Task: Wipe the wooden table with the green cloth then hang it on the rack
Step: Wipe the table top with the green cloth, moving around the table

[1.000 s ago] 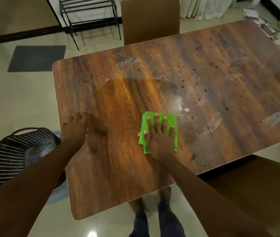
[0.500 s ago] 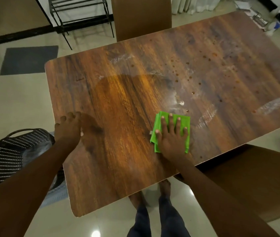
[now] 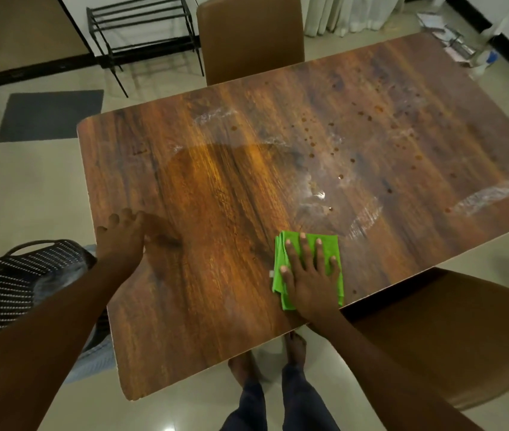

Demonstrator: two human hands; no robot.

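Observation:
The wooden table [image 3: 216,181] fills the middle of the view, with wet droplets and white smears [image 3: 365,216] on its right half. A folded green cloth [image 3: 329,247] lies near the table's front edge. My right hand [image 3: 309,281] presses flat on it with fingers spread. At the table's left edge my left hand [image 3: 121,241] rests palm down, holding nothing. The black metal rack [image 3: 141,29] stands on the floor beyond the table, at the far left by the wall.
One brown chair [image 3: 250,35] stands at the far side, another [image 3: 449,337] at the near right. A black perforated basket [image 3: 14,284] sits on the floor at my left. A dark mat [image 3: 49,115] lies near the rack. Papers and clutter [image 3: 458,42] lie at the far right.
My right hand has slid the green cloth to the right and then back toward the table's front edge. My left hand has stayed at the left edge.

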